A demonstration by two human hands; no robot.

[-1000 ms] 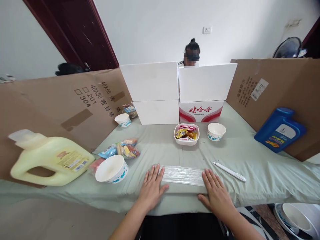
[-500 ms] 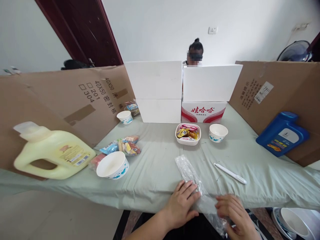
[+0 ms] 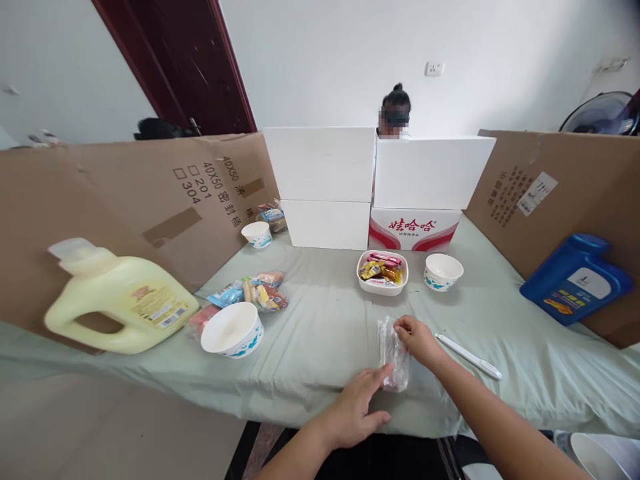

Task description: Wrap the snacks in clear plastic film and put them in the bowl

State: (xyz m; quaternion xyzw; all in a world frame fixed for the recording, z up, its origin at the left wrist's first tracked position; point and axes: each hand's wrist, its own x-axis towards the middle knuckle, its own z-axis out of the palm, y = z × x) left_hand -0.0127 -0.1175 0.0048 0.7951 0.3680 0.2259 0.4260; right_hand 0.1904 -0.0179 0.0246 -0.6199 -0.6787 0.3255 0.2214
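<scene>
- Nearest, the left hand (image 3: 353,410) has thumb and fingers spread, its forefinger tip at the near left edge of a folded clear plastic film (image 3: 394,370)
- The right hand (image 3: 421,341) has thumb and fingertips drawn together, pinching the film's far right edge
- The film lies on the pale green cloth (image 3: 320,373), just below the pinch, stretching from there back towards the body
- Right of the pinch, just beside the right wrist, a slim white tool (image 3: 467,357) lies slantwise, its near end farther right
- Well left of the grip, a large white bowl (image 3: 239,347) with a blue pattern stands upright, wrapped snacks (image 3: 265,293) just past it and a pale yellow jug (image 3: 120,303) farther left
- Well right of the pinch, a blue bottle (image 3: 577,280) sits by a cardboard panel (image 3: 550,180)
- Almost straight beyond the pinch is a white tray (image 3: 383,290) of wrapped sweets (image 3: 381,268), with a small bowl (image 3: 443,283) to its right
- Far ahead and left, another bowl (image 3: 257,237) stands near more packets (image 3: 273,218)
- Farther ahead still, a red-and-white box (image 3: 415,230) stands right of white boxes (image 3: 323,190); above them shows a person's head (image 3: 397,107)
</scene>
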